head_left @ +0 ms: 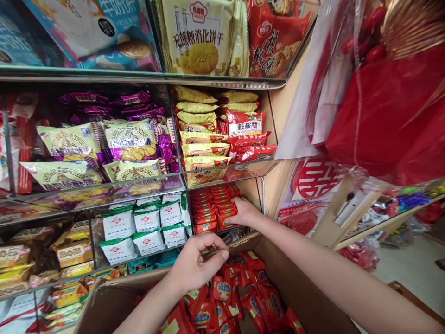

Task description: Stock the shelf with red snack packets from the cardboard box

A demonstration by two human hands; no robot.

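Note:
My right hand [244,212] reaches into a lower shelf compartment on the right. Its fingers are closed at the front of a stack of small red snack packets [206,218], on a red packet [225,214] at the stack's right side. Above a cardboard box [309,278], my left hand [200,262] is curled, thumb and forefinger tips together. Nothing shows in its pinch, and its other fingers are partly hidden. Loose red snack packets [222,288] with blue and yellow labels lie in the box beneath it.
White packets with green edges [146,237] stand left of the red stack. Glass shelf edges [229,171] run above my right hand, under yellow walnut biscuit packets [205,139]. A wooden side panel [274,181] borders the compartment. Red bagged goods [389,111] hang at the upper right.

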